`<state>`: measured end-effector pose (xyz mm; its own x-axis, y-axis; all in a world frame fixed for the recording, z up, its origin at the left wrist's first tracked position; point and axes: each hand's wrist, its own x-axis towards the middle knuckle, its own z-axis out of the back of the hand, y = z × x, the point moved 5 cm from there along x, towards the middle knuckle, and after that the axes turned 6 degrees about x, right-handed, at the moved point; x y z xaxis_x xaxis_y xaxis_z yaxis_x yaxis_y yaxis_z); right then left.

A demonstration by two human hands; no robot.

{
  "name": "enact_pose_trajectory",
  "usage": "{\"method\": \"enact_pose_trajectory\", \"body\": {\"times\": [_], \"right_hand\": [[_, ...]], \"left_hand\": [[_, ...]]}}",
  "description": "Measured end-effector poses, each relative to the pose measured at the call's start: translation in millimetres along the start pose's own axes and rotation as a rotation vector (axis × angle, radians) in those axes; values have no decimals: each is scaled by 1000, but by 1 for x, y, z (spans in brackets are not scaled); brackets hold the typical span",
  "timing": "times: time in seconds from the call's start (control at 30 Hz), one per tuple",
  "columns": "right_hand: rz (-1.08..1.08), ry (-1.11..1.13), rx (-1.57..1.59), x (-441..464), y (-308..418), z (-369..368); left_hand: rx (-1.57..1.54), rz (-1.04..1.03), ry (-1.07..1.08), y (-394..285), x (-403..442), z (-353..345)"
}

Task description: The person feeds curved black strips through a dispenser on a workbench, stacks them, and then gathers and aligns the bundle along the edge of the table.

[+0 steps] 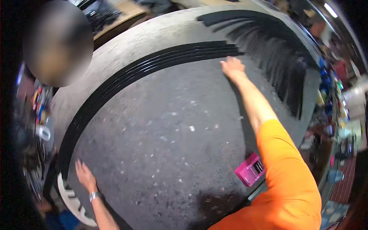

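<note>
Several long black strips (142,65) lie side by side across the grey table, curving in this view from the lower left to the upper middle. My right hand (233,68) is just below their right end, its fingers partly blurred; whether it touches them I cannot tell. At the lower left, my left hand (85,176) has its fingers apart and holds nothing, close to the strips' left end. A fanned pile of black strips (272,46) covers the table's upper right.
A pink box (250,170) lies on the table (172,134) beside my right sleeve. White scraps are scattered over the surface. A white slotted piece (73,201) stands at the lower left edge. Another person (57,44) is at the upper left. Cluttered shelves (337,111) line the right.
</note>
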<state>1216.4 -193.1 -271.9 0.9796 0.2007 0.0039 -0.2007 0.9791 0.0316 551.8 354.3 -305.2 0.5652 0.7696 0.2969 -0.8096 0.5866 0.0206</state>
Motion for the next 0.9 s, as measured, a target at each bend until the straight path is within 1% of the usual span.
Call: {"method": "enact_pose_trajectory", "body": {"times": [0.03, 0.07, 0.1, 0.13, 0.17, 0.2, 0.23, 0.27, 0.3, 0.33, 0.4, 0.43, 0.47, 0.53, 0.6, 0.63, 0.73, 0.8, 0.83, 0.87, 0.9], "right_hand": [[-35, 65, 47, -20, 8, 22], [15, 61, 17, -3, 0, -1], [-55, 13, 30, -27, 15, 18], [6, 29, -3, -23, 17, 12], [2, 27, 57, -4, -3, -9], [-16, 158, -8, 4, -3, -12], [1, 81, -76, 19, -24, -34], [13, 2, -144, 33, -44, -55], [35, -71, -143, 52, -69, -77], [34, -60, -213, 50, -74, -80], [14, -47, -189, 38, -70, -73], [19, -56, -195, 38, -73, -76], [23, -64, -200, 37, -74, -76], [9, -59, -183, 41, -77, -77], [-7, -72, -186, 44, -78, -80], [4, -88, -177, 40, -74, -75], [20, -54, -169, 24, -60, -65], [114, -66, -204, 9, -49, -61], [203, -107, -184, -5, -41, -55], [286, -124, -186, -5, -46, -63], [373, -168, -114, -19, -46, -61]], "left_hand": [[-3, -26, -43, -15, -2, 12], [-72, -25, -74, -21, -7, 22], [-50, -21, -127, -36, -12, 40], [-85, -16, -125, -40, -12, 50], [9, -18, -172, -40, -11, 52], [-152, 118, -138, -31, -9, 48], [-70, 79, -201, -18, -7, 33], [-147, 155, -169, -10, -10, 27], [-184, 185, -143, -2, -7, 33], [-240, 201, -112, 2, -3, 36], [-40, 326, -146, 27, 6, 50], [118, 352, -182, 43, 12, 58], [177, 369, -190, 62, 18, 62], [235, 413, -152, 94, 21, 63], [238, 501, -122, 119, 22, 62], [234, 587, -140, 126, 19, 63], [206, 755, -141, 122, 6, 56], [200, 634, -133, 106, -11, 46], [112, 625, 106, 96, -21, 43], [90, 476, 47, 89, -38, 33], [53, 429, 125, 64, -54, 50]]}}
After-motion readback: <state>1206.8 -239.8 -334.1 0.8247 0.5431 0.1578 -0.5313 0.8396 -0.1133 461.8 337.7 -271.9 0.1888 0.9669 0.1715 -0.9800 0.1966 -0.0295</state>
